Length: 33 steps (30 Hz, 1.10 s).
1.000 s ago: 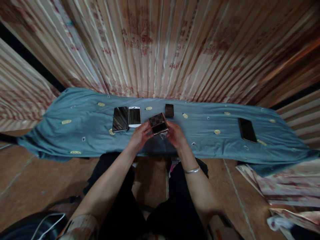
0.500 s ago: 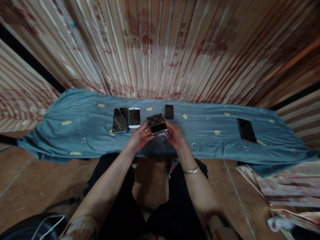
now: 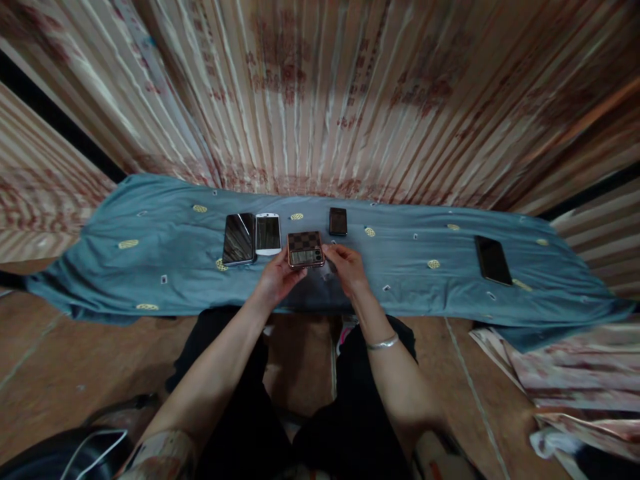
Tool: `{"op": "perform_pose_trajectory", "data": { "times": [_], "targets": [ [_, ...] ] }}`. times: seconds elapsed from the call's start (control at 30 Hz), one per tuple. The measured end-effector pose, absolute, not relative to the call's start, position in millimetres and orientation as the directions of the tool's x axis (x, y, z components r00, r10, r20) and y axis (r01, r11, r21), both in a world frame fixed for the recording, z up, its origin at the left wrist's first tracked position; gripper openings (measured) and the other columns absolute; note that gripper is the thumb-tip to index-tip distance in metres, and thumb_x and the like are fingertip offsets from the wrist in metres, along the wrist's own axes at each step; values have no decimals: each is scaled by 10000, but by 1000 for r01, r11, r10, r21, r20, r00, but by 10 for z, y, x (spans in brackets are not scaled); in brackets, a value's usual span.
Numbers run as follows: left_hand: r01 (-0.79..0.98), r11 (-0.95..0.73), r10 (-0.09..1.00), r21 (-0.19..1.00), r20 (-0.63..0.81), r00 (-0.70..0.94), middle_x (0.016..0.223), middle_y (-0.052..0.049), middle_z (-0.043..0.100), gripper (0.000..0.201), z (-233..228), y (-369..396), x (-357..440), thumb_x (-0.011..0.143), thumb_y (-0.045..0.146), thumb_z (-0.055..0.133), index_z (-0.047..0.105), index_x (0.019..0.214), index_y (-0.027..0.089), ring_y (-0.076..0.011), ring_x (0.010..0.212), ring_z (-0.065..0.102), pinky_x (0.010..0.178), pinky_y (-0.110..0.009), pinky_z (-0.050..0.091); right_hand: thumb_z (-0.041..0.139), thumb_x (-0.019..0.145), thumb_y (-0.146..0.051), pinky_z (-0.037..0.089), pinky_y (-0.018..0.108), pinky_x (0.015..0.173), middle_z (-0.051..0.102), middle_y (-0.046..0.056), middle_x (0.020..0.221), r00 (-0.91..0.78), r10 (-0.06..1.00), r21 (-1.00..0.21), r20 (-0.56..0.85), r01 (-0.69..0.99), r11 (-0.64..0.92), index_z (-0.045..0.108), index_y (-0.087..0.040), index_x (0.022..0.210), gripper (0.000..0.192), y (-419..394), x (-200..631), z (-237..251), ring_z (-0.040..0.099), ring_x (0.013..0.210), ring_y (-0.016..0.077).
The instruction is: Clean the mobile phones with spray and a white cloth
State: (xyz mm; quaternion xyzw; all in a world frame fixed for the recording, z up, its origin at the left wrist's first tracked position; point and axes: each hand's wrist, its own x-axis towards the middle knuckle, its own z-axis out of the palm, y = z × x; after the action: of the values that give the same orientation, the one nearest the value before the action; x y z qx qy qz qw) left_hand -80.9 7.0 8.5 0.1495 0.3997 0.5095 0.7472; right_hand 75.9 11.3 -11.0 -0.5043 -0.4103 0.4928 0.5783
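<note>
Between both hands, over blue cloth (image 3: 150, 267): checkered phone (image 3: 305, 249).
Pinched at its short ends by left hand (image 3: 277, 278) and right hand (image 3: 347, 267), long axis crosswise; white phone (image 3: 269, 233) just left.

- L hand (image 3: 277, 277): reaching fwd, palm turned inward, fingers curled, thumb up top.
- R hand (image 3: 347, 269): opposite it, fingertips pinched in twd L.
- Both forearms bare, converging; bracelet (image 3: 383, 343) on R wrist.
</note>
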Motion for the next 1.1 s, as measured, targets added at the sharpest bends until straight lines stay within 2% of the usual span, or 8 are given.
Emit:
{"op": "perform_pose_trajectory", "data": {
  "times": [0.1, 0.2, 0.3, 0.4, 0.6, 0.73, 0.83, 1.1],
  "targets": [
    [-650, 439, 883, 620, -431, 185, 810, -27, 717, 149, 52, 72, -804, 943, 276, 622, 702, 1048, 206, -141, 682, 639, 591, -242, 507, 787, 640, -656, 481, 262, 647, 707, -30, 662, 180, 983, -998, 24, -55, 34, 731, -253, 676, 409, 141, 779, -163, 614, 638, 138],
    [-666, 440, 886, 603, -410, 214, 841, -36, 729, 102, 33, 69, -790, 927, 271, 634, 703, 976, 214, -142, 705, 636, 595, -239, 507, 750, 679, -646, 464, 269, 642, 681, -43, 638, 185, 981, -996, 66, 68, 54, 719, -260, 678, 388, 158, 810, -203, 588, 618, 144],
    [-653, 476, 868, 589, -436, 239, 842, -55, 739, 185, 19, 73, -784, 959, 349, 587, 693, 907, 207, -147, 689, 633, 582, -249, 509, 706, 733, -603, 459, 293, 673, 689, -30, 672, 186, 975, -978, 121, 192, 85, 713, -265, 698, 340, 142, 834, -197, 600, 651, 170],
    [-628, 491, 862, 603, -442, 250, 865, -64, 754, 218, 5, 81, -792, 961, 400, 574, 691, 940, 217, -157, 705, 649, 593, -257, 516, 670, 772, -552, 457, 311, 699, 712, -14, 719, 190, 968, -954, 165, 281, 108, 719, -268, 732, 291, 104, 836, -156, 628, 701, 199],
    [-635, 493, 860, 594, -444, 252, 875, -59, 764, 206, 7, 86, -796, 964, 388, 562, 696, 978, 233, -169, 740, 663, 628, -278, 532, 623, 826, -460, 482, 332, 738, 748, 26, 802, 203, 949, -903, 240, 405, 142, 738, -262, 785, 233, 60, 797, -78, 672, 787, 240],
    [-655, 501, 854, 565, -446, 269, 834, -58, 748, 227, 15, 95, -795, 981, 378, 547, 695, 932, 213, -160, 693, 647, 603, -276, 529, 607, 862, -411, 514, 356, 822, 772, 55, 895, 186, 948, -868, 260, 475, 145, 752, -256, 842, 213, 57, 775, -59, 702, 881, 268],
    [-667, 502, 855, 550, -429, 290, 851, -58, 749, 209, 1, 107, -808, 972, 371, 562, 690, 971, 206, -167, 706, 656, 587, -274, 534, 598, 885, -393, 529, 353, 869, 788, 57, 958, 166, 949, -844, 269, 516, 148, 755, -252, 903, 212, 50, 765, -45, 716, 936, 262],
    [-678, 524, 843, 516, -428, 326, 855, -79, 759, 260, -29, 111, -831, 947, 411, 578, 698, 1013, 190, -190, 725, 679, 633, -305, 574, 595, 912, -340, 567, 336, 829, 805, 65, 956, 140, 936, -791, 324, 582, 187, 766, -212, 941, 216, 35, 731, -17, 754, 897, 248]
  ]
}}
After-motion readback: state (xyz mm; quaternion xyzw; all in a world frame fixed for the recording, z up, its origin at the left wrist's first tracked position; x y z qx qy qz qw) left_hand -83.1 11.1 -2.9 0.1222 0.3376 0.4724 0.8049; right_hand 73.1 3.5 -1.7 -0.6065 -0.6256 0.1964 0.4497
